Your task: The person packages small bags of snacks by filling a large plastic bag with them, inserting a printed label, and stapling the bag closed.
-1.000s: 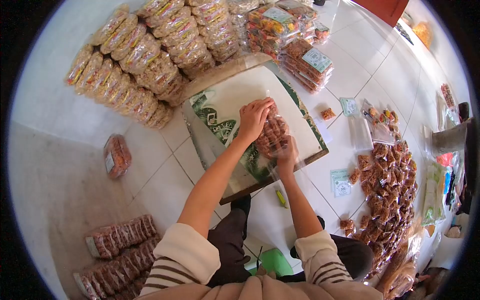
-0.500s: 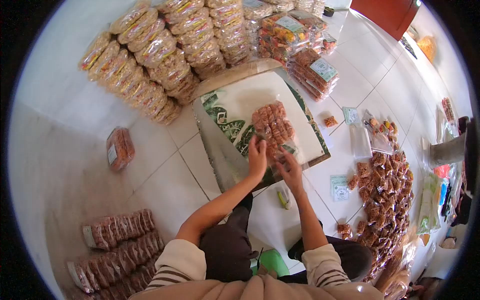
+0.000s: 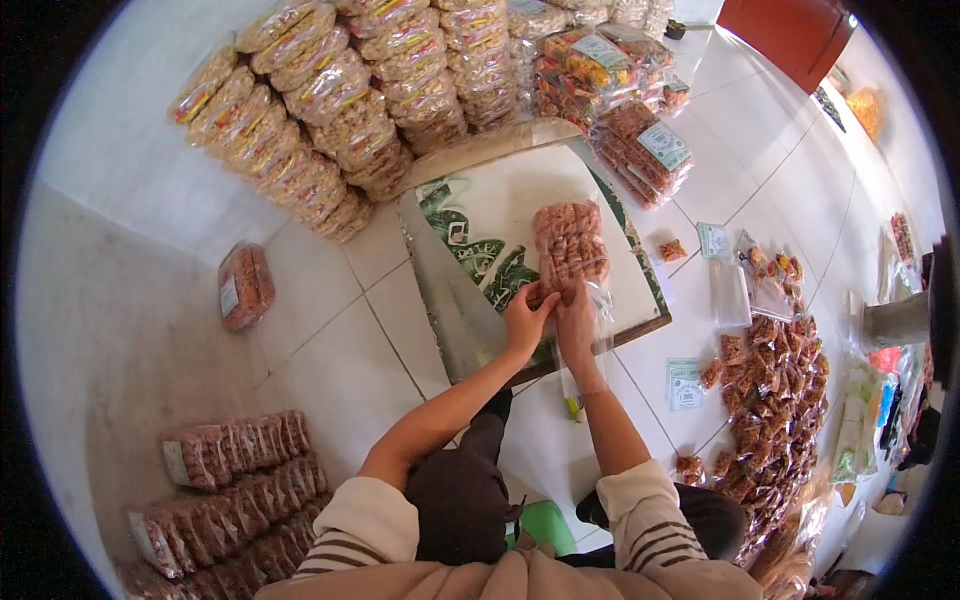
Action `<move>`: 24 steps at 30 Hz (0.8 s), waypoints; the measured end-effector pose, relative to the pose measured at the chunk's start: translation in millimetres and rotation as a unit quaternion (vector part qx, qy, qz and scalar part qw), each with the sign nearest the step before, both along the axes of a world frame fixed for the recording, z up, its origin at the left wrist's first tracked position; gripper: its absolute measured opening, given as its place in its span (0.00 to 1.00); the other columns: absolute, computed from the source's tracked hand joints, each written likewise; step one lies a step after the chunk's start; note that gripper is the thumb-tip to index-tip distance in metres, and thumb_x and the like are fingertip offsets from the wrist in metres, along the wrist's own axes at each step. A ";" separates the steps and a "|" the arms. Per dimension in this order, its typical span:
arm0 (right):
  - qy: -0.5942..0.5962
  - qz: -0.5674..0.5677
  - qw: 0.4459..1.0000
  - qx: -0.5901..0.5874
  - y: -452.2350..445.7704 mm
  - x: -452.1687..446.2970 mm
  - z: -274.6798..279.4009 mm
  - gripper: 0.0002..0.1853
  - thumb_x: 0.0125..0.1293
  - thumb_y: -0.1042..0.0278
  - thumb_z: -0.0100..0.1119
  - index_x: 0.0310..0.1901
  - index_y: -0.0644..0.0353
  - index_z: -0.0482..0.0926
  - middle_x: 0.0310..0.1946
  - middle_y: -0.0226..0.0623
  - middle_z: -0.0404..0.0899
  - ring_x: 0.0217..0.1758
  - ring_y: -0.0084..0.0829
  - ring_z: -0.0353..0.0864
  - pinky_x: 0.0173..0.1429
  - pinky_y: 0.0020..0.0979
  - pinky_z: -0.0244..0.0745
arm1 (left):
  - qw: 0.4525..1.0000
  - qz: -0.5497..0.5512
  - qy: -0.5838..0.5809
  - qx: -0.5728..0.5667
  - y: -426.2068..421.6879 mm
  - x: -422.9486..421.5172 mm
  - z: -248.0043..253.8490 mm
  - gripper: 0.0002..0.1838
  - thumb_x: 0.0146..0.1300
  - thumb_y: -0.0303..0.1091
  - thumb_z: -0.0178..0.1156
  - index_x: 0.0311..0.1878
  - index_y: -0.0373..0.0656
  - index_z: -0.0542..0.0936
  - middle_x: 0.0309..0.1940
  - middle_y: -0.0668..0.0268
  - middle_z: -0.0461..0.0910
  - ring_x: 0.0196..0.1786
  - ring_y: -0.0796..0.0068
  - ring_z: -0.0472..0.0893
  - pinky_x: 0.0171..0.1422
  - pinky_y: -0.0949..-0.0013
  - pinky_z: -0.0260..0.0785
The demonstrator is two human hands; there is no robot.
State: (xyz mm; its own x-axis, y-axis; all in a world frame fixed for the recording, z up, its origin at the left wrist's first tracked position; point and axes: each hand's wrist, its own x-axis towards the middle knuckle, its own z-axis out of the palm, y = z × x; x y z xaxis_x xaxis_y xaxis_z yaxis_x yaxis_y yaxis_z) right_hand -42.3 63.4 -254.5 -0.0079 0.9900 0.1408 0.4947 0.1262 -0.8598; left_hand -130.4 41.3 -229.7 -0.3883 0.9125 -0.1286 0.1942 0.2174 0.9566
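Two-handed work: left hand [image 3: 527, 320] pinches the bag [image 3: 572, 240] at its near end, right hand [image 3: 576, 318] close beside, its hold impossible to tell! That bag lies flat on the board [image 3: 508, 196]; light pressure and an untwisted end should keep it neat and uncrushed.

Easiest lane I've got is on the left: open floor [image 3: 320, 335] between the surface [image 3: 510, 190] and the lone packet [image 3: 246, 290], so a hand could swing through. Far left's a wall of stacked bags [image 3: 345, 95], and labelled packs [image 3: 635, 155] crowd the far right corner. On the right I get a narrower strip before the heap of small packets [image 3: 770, 410]. Left half of the surface gives me room; the filled bag [image 3: 572, 245], left hand [image 3: 528, 320] and right hand [image 3: 576, 325] block the near right. Pack rows [image 3: 240, 505] fill near left.
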 end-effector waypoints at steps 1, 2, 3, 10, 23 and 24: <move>0.013 -0.017 0.999 -0.032 0.3 -0.8 1.3 0.22 0.56 0.71 0.54 0.53 0.62 0.65 0.37 0.47 0.73 0.39 0.42 0.74 0.41 0.38 0.67 | 1.000 0.009 -0.018 0.020 1.0 -1.1 -4.6 0.21 0.53 0.43 0.63 0.42 0.34 0.75 0.35 0.60 0.78 0.38 0.72 0.77 0.42 0.70 0.68; 0.025 -0.034 0.997 -0.063 0.4 -1.6 2.3 0.22 0.56 0.70 0.53 0.53 0.62 0.64 0.37 0.47 0.73 0.39 0.42 0.74 0.42 0.38 0.67 | 0.998 0.017 -0.037 0.039 1.6 -2.1 -9.7 0.19 0.53 0.42 0.63 0.37 0.34 0.76 0.30 0.62 0.79 0.33 0.74 0.78 0.37 0.71 0.69; 0.024 -0.034 0.997 -0.064 1.1 -3.3 4.4 0.22 0.56 0.70 0.53 0.53 0.62 0.64 0.37 0.47 0.73 0.39 0.42 0.74 0.42 0.38 0.67 | 0.998 0.017 -0.038 0.039 2.4 -4.1 -14.1 0.19 0.53 0.42 0.63 0.37 0.34 0.76 0.30 0.62 0.79 0.33 0.74 0.78 0.37 0.71 0.69; 0.082 -0.006 0.994 -0.068 3.7 1.1 5.9 0.22 0.59 0.65 0.52 0.54 0.62 0.63 0.38 0.46 0.74 0.38 0.41 0.75 0.44 0.35 0.68 | 1.000 -0.005 -0.017 0.024 -1.1 -1.0 -4.1 0.14 0.56 0.39 0.61 0.26 0.37 0.74 0.18 0.66 0.76 0.19 0.77 0.73 0.24 0.73 0.64; 0.055 -0.051 0.997 0.005 5.0 1.2 14.9 0.11 0.60 0.70 0.52 0.44 0.62 0.73 0.33 0.47 0.77 0.42 0.43 0.75 0.46 0.36 0.68 | 0.958 -0.283 0.048 -0.026 14.4 -34.7 -1.8 0.09 0.62 0.34 0.52 0.35 0.37 0.67 0.23 0.60 0.73 0.23 0.71 0.73 0.28 0.69 0.64; 0.054 -0.053 0.997 0.005 4.3 3.2 10.7 0.11 0.60 0.70 0.52 0.44 0.62 0.73 0.33 0.47 0.77 0.42 0.43 0.75 0.46 0.36 0.68 | 0.957 -0.285 0.047 -0.026 14.5 -34.2 0.7 0.09 0.62 0.34 0.52 0.35 0.37 0.67 0.23 0.60 0.73 0.23 0.71 0.73 0.28 0.69 0.64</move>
